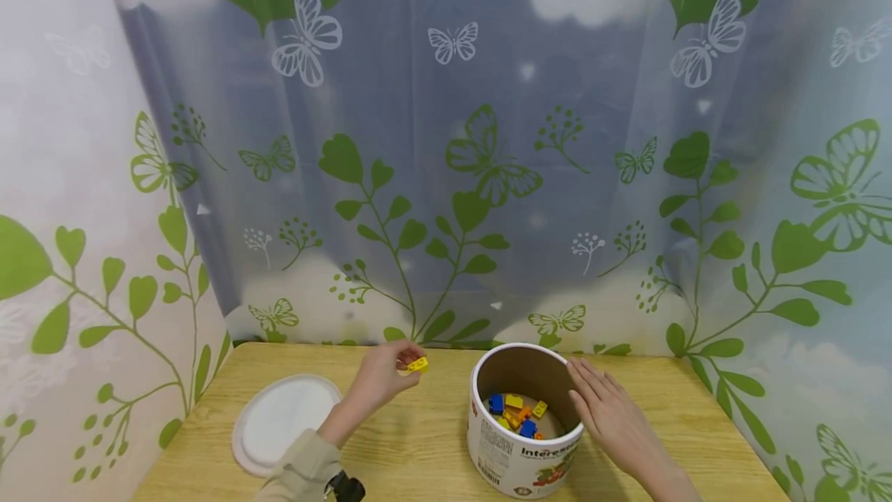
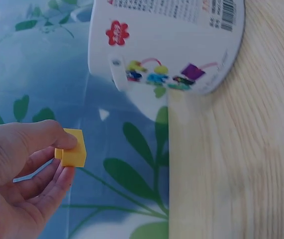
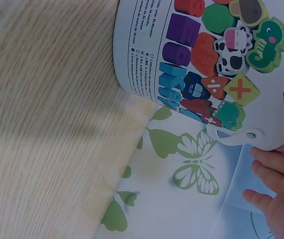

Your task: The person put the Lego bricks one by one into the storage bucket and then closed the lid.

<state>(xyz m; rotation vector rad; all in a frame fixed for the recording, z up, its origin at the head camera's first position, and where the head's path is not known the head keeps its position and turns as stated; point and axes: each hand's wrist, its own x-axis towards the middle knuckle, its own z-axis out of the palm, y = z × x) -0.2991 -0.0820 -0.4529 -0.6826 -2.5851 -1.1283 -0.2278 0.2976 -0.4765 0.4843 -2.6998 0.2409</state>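
Between thumb and fingers, my left hand [image 1: 385, 373] pinches a yellow toy brick [image 1: 417, 365] above the table, left of a round white bucket [image 1: 488, 440]. The left wrist view shows the same yellow brick [image 2: 75, 148] held at the fingertips. My right hand [image 1: 613, 413] lies with its fingers straight against the bucket's right rim. In the right wrist view those fingers [image 3: 271, 164] touch the bucket [image 3: 146, 50] near its handle. Inside the bucket, several blue, yellow and orange bricks [image 1: 514, 403] lie on the bottom.
A round white lid [image 1: 289, 417] lies flat on the wooden table [image 1: 411, 455] at the left, partly behind the left forearm. A patterned curtain [image 1: 418, 177] hangs behind the table's far edge, and printed cloth covers both sides.
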